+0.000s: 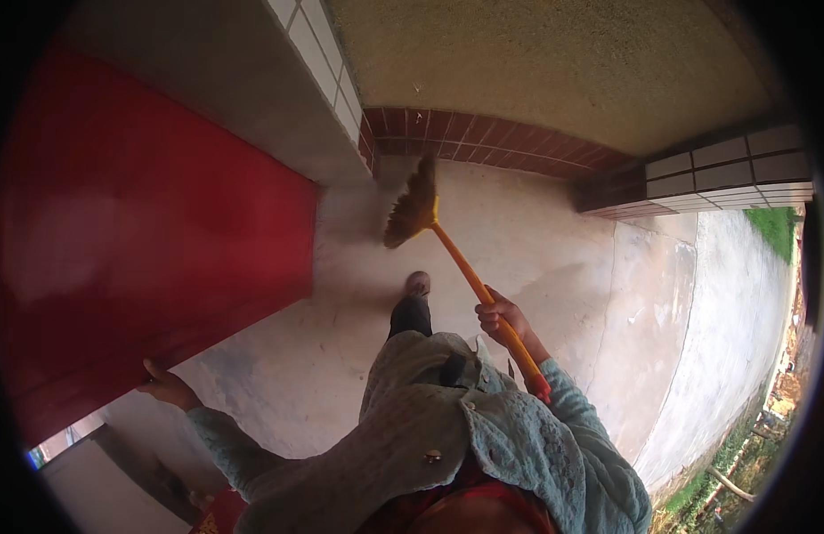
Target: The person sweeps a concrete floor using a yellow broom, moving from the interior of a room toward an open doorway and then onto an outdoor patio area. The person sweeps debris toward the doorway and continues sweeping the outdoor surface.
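Note:
A broom with an orange handle (462, 258) slants across the middle of the view. Its dark brown fanned bristles (414, 206) are over the concrete floor, near the foot of the wall. My right hand (501, 316) is wrapped round the lower handle, above its red end (538, 388). On the left, my left hand (169, 385) is at the free edge of a large red door (162, 222). Its thumb lies against the door's face, and the other fingers are partly hidden at the edge.
A low band of dark red tiles (492, 141) lines the wall ahead. White-tiled corners (723, 171) stick out on both sides. One shoe (418, 283) of mine shows on the concrete floor (554, 240). At far right, grass and plants (732, 472) border the paving.

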